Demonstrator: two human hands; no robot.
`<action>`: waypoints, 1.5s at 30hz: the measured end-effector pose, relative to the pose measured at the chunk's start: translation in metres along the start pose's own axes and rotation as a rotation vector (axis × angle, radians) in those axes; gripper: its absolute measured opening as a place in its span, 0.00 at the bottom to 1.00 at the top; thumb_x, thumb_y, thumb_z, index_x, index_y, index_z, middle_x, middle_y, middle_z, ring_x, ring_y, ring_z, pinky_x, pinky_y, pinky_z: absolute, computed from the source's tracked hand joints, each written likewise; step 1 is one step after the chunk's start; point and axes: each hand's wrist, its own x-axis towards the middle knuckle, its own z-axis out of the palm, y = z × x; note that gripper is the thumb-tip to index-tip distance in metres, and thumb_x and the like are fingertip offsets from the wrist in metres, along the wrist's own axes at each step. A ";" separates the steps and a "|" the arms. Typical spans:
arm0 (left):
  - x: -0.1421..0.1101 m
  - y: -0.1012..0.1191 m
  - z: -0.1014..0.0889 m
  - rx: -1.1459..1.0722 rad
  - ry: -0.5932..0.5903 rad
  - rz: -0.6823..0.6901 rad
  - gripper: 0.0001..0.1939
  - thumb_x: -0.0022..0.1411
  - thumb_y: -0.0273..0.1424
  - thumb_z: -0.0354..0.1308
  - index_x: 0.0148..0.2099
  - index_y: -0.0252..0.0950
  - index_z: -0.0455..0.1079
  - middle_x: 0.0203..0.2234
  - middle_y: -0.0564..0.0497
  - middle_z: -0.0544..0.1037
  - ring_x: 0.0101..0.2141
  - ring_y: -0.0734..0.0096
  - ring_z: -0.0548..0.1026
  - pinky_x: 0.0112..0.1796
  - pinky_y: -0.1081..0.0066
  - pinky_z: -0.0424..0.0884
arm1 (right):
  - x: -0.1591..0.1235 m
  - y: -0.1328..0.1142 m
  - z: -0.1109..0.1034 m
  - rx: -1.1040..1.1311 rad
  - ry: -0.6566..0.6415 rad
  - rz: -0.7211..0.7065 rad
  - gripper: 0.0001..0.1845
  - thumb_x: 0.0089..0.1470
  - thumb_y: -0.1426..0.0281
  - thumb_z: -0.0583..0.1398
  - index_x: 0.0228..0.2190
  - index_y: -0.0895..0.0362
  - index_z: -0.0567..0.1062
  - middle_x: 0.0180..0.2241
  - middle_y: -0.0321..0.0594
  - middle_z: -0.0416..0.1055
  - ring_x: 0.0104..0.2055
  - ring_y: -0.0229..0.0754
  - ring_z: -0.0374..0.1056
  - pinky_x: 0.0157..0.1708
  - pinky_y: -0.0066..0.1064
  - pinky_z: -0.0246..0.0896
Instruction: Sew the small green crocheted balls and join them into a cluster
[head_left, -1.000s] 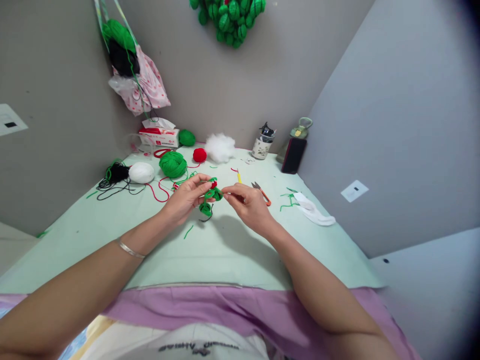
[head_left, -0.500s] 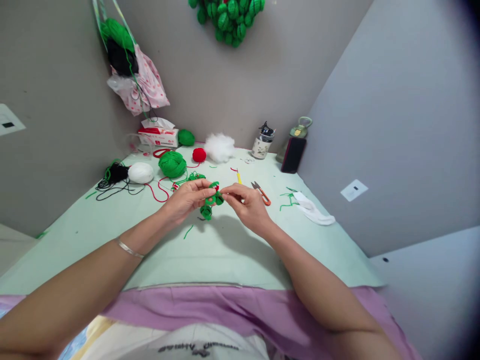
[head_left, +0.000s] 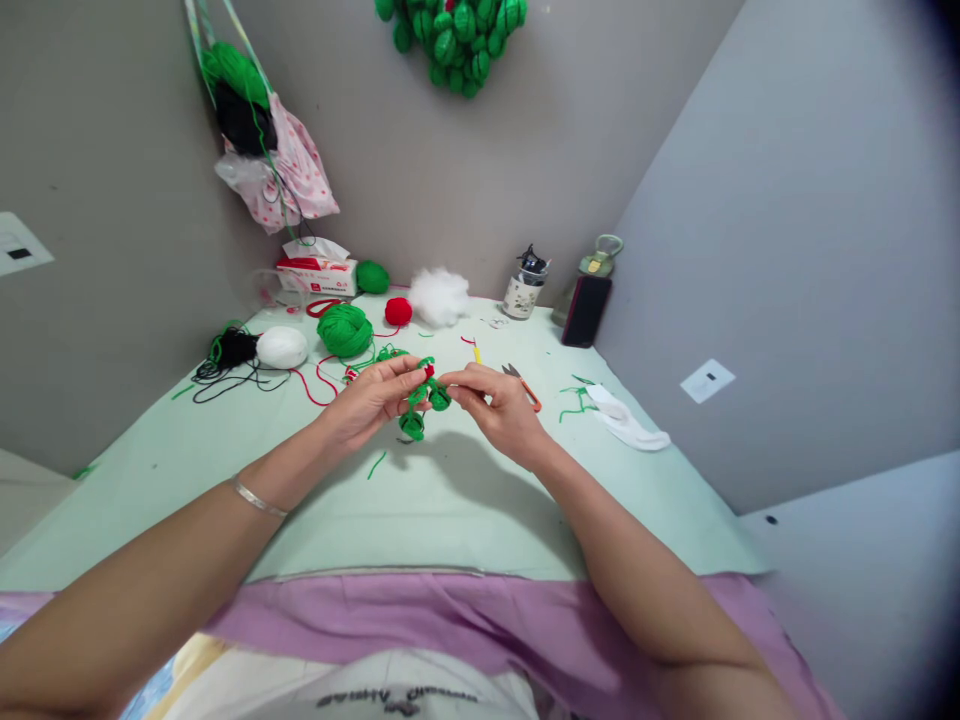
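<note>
Between my hands, a green and red crocheted piece is held above the table, with small round green balls hanging from it. My left hand pinches its upper part near the red bit, thumb on top. My right hand is closed, thumb and forefinger pinched at the piece's right side by one of the balls. Whether a hook or needle sits in that pinch is too small to tell. Behind my left hand lies more green crochet. Orange-handled snips and a yellow-handled tool lie beyond my right hand.
Green yarn, a red ball, white yarn, black yarn and white stuffing lie farther back. A tissue box, a jar and a phone stand by the walls. White cloth lies right.
The piece has turned slightly between my fingers, showing more of the red part and the right-hand ball. My right fingers have shifted a little left; both hands keep their grip.
</note>
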 end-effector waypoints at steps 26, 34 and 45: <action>-0.005 -0.007 0.006 0.236 0.050 0.138 0.11 0.50 0.34 0.71 0.30 0.36 0.72 0.22 0.54 0.75 0.24 0.73 0.72 0.26 0.73 0.66 | 0.000 0.001 0.008 0.154 0.060 0.088 0.11 0.60 0.64 0.60 0.32 0.57 0.77 0.29 0.38 0.73 0.28 0.35 0.64 0.29 0.28 0.59; -0.004 -0.015 0.008 0.187 0.036 0.141 0.11 0.52 0.35 0.70 0.32 0.36 0.72 0.24 0.55 0.75 0.25 0.75 0.72 0.26 0.75 0.67 | -0.001 0.002 0.012 0.205 0.075 0.120 0.13 0.60 0.61 0.61 0.30 0.58 0.75 0.26 0.36 0.70 0.26 0.34 0.63 0.27 0.26 0.59; -0.002 0.009 0.001 -0.084 0.267 0.194 0.13 0.50 0.30 0.71 0.32 0.35 0.68 0.27 0.58 0.72 0.27 0.80 0.73 0.32 0.77 0.74 | 0.007 -0.024 -0.020 -0.217 0.221 -0.019 0.29 0.67 0.56 0.49 0.65 0.52 0.59 0.67 0.49 0.54 0.70 0.49 0.49 0.66 0.50 0.48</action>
